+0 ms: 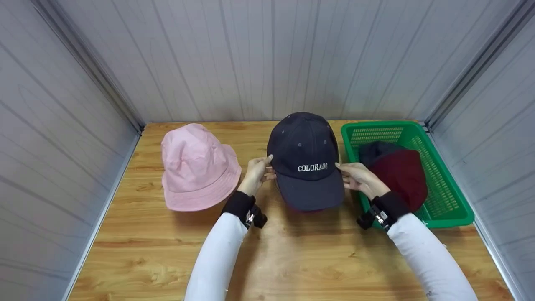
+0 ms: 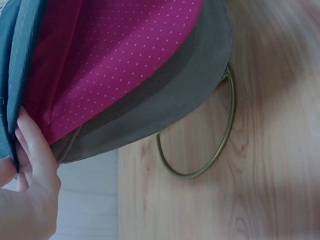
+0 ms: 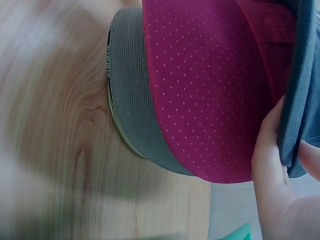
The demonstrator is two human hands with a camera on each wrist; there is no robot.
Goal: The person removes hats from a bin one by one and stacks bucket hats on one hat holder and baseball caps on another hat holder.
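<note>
Head view: navy cap point(image 1: 305, 161), mid-worktop toward the far edge, atop a stack.
Left hand point(image 1: 256, 175) and right hand point(image 1: 360, 179) each pinch a side just above the brim; likely light, soft crown, stiffer brim.

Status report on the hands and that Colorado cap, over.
Left hand and right hand pinch the navy Colorado cap at its sides. It tops a cap stack on a wire stand. Pink bucket hat left, green basket right; neither obstructs.

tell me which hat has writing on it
The navy cap in the middle, held by both hands: white COLORADO lettering on its front. The pink bucket hat and the maroon cap in the basket show none.
</note>
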